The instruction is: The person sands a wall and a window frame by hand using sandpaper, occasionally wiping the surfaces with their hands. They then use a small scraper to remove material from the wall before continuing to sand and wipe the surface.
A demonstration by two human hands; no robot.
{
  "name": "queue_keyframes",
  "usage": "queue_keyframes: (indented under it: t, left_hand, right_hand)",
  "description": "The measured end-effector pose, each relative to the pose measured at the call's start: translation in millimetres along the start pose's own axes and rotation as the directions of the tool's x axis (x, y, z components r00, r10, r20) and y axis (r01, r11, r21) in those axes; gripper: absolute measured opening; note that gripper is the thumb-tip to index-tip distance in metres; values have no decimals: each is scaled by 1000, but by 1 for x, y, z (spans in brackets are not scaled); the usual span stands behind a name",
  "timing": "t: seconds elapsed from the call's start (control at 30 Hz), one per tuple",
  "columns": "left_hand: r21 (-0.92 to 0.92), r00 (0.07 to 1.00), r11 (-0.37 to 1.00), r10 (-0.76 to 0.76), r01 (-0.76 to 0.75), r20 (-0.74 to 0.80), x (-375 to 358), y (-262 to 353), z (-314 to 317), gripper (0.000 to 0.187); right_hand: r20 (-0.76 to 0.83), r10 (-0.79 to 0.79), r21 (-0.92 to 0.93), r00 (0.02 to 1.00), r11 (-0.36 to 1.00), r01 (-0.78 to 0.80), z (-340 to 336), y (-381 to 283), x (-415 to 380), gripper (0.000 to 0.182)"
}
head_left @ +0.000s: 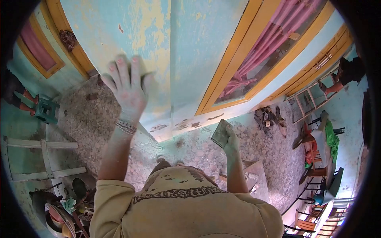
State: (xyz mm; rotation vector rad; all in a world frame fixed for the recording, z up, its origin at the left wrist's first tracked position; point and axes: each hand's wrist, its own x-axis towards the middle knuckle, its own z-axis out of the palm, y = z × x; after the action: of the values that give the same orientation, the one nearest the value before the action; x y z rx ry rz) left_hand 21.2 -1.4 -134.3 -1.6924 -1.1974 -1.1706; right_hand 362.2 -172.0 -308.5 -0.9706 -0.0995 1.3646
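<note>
My left hand (130, 88) lies with its fingers stretched out against the pale blue wall (190, 51), beside patches where yellow shows through the worn paint. Pale dust coats the hand, and a patterned band (126, 126) circles that wrist. Lower down and to the right, my right hand (233, 142) grips a dark, flat, rectangular sanding block (220, 133) by its right edge. The block is held away from the wall's foot, above the speckled floor (198, 152).
An orange-framed window (258, 51) with pink curtains is right of the wall section. Shoes (270, 119) lie on the floor below. A ladder (311, 99) with a person's foot on it stands far right. At left, another person's feet are by a green stool (46, 110).
</note>
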Motion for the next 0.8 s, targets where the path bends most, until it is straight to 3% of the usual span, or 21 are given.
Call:
queue_keyframes:
  t: [0.13, 0.23, 0.33, 0.43, 0.53, 0.63, 0.8]
  left_hand:
    - [-69, 988, 996, 74, -65, 136, -52, 23, 18, 63]
    - [-122, 932, 982, 173, -141, 319, -71, 34, 16, 59]
    - [-196, 906, 959, 263, -206, 333, -70, 34, 9, 54]
    - [-314, 893, 936, 271, -158, 359, -43, 22, -4, 52]
    - [-310, 971, 947, 151, -89, 184, 9, 11, -17, 57]
    - [-169, 983, 979, 140, -118, 122, 60, 6, -32, 59]
    - [-156, 978, 975, 178, -161, 107, 60, 7, -24, 64]
  right_hand:
    - [-51, -35, 124, 998, 991, 41, -13, 8, -1, 30]
    - [-57, 4, 64, 998, 998, -1, 0, 6, -10, 30]
    - [-65, -3, 163, 998, 987, 14, 23, 7, -21, 30]
    - [44, 34, 95, 998, 995, -38, 30, 12, -13, 31]
    - [88, 98, -30, 991, 995, -96, 53, 13, -14, 30]
    - [103, 110, 28, 989, 993, -113, 69, 19, -10, 27]
    - [111, 119, 42, 987, 991, -124, 80, 28, -18, 25]
